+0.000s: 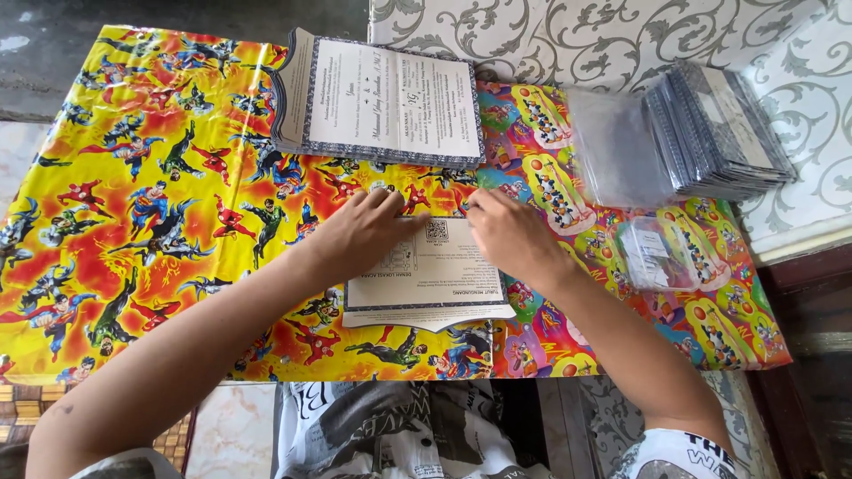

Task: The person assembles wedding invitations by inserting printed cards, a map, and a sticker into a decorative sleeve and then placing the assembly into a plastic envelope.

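We pressed the left hand (359,232) and right hand (510,235) flat, fingers spread and clasping nothing, on the far edge of a white printed card (426,279). The card lay on bright cartoon wrapping paper (151,177), with an open card stack (382,102) beyond it and clear sleeves (617,146) beside bundled cards (723,129) to the right.

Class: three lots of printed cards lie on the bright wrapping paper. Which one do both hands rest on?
The single card nearest the person: the left hand and right hand press its far edge. The open stack and the bundled stack lie untouched.
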